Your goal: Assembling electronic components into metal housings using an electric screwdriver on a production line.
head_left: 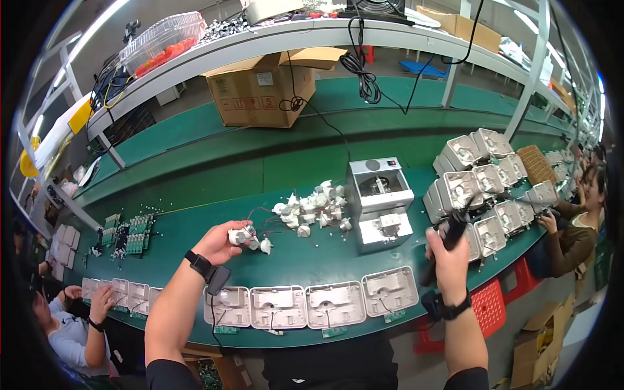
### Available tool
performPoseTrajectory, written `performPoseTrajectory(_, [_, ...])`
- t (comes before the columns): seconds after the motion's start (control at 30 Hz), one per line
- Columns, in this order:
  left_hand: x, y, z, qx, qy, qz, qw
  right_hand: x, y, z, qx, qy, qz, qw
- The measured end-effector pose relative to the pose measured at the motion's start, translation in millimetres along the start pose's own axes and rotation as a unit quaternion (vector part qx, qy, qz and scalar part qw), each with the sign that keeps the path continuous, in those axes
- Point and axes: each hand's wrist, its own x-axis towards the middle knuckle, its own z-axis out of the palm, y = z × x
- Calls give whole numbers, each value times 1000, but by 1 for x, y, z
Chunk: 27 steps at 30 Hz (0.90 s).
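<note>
My left hand (216,243) is closed around small white plastic parts with metal, motor-like bodies (243,236); thin red wires trail from them. Just right of it lies a loose pile of similar white parts (309,209) with wires. My right hand (450,265) grips a black power screwdriver (454,227), held tilted above the bench's right side. Below my hands, a row of open white plastic housings (335,292) lies along the near edge, with short wires and green circuit boards (335,332) at their lower rims. Between my hands stands a grey box-shaped machine (381,205) with an open top window.
Stacked white housings (489,177) fill the right end of the green bench (286,255). Green circuit boards (138,234) lie at the left. Overhead runs a shelf (390,32) with hanging black cables (363,75); a cardboard box (260,91) sits behind. People work at both sides.
</note>
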Motion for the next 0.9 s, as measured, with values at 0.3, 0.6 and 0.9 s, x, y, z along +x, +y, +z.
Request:
performPoseTrajectory(0.3, [-4, 1, 24, -48, -64, 16, 997, 97, 26, 32, -141, 59, -19, 988])
performPoseTrajectory(0.6, [-27, 36, 57, 132, -15, 134, 982, 137, 70, 12, -163, 42, 14, 986])
performPoseTrajectory(0.9, [-39, 40, 68, 120, -2, 165, 979, 143, 80, 6, -81, -8, 145, 986])
